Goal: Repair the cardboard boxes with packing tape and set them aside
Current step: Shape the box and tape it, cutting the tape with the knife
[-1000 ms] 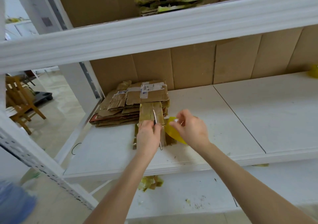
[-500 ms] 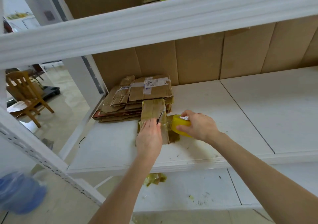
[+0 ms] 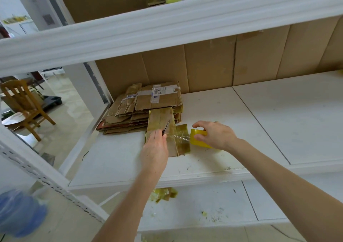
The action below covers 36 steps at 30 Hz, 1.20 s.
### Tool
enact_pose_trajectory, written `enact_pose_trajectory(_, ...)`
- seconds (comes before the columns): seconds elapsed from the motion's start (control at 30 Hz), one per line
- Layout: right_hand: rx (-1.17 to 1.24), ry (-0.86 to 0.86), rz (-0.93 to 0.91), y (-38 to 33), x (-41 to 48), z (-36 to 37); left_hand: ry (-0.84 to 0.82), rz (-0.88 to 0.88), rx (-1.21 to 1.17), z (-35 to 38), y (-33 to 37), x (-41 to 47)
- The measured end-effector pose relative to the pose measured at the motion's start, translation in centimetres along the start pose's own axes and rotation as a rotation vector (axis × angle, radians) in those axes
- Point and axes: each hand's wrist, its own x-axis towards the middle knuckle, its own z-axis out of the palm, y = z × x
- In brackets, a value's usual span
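**Head camera: tape pulled taut over a flattened box, blade at the strip**

The step in hand appeared to be cutting a length of tape free. The left hand was closed round a thin dark blade, though I could not tell whether it was a knife or scissors. Its tip lay over the flattened box. The right hand gripped the yellow tape roll just right of the box, and a clear strip of tape ran between roll and blade.

To do this well, the right hand needed to keep the strip tight and low, so the blade met tension rather than slack. The cut belonged just past the box's edge, leaving enough to fold down. The blade was best drawn away from the right fingers, which sat near.

The box lay on the white shelf, its far end overlapping the front of a stack of flattened cardboard. It was small, brown and worn, and already glossy with yellowish tape on several faces.
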Motion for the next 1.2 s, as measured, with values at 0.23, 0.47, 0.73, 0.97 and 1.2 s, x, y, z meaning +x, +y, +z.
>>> enact_pose_trajectory(0.23, -0.04, 0.114, 0.041, -1.1, -0.9, 0.7, -0.044, -0.016, 0.012, -1.1, 0.5, 0.6)
enact_pose_trajectory(0.47, 0.05, 0.222, 0.082, -1.7, -1.2, 1.1, 0.002, 0.054, -0.007, -3.0, 2.2, -1.0)
enact_pose_trajectory(0.73, 0.049, 0.23, 0.143, -2.2, -1.2, 1.3, -0.145, -0.046, -0.06, -1.6, 3.3, -4.3)
enact_pose_trajectory(0.97, 0.018, 0.253, 0.131, -2.3, -1.4, 1.4, -0.119, -0.025, -0.015, -1.5, 4.1, -3.4)
enact_pose_trajectory(1.2, -0.036, 0.24, 0.121, -2.4, -1.3, 1.7, -0.16, -0.033, 0.028, -1.5, 4.6, -2.3)
